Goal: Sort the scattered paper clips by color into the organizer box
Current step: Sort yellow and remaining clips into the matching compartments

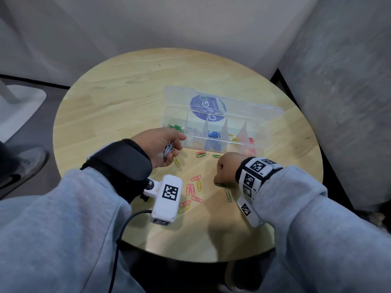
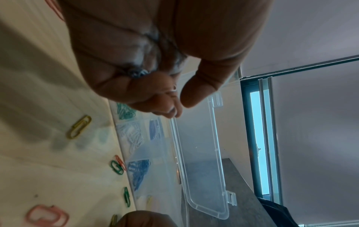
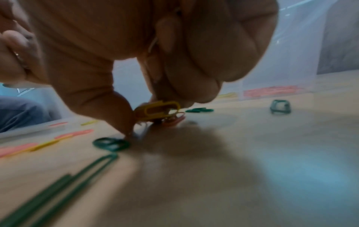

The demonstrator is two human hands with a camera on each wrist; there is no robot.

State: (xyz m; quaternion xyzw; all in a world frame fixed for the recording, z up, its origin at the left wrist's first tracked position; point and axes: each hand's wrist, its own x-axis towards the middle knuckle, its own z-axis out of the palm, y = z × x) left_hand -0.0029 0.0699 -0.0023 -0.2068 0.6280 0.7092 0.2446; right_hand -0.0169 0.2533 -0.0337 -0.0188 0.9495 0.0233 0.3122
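Note:
On the round wooden table stands the clear organizer box, lid open. Its compartments hold green, white, blue, yellow and red clips. My left hand hovers just before the box's left end and grips a bunch of white clips; its fingers curl above the box rim. My right hand is curled down on the table, pinching a yellow clip and pink clips, with the thumb tip beside a green clip.
Loose pink, yellow and green clips lie between my hands; more lie by the box front. A white wrist camera with a cable hangs under my left forearm. Grey upholstery rises to the right.

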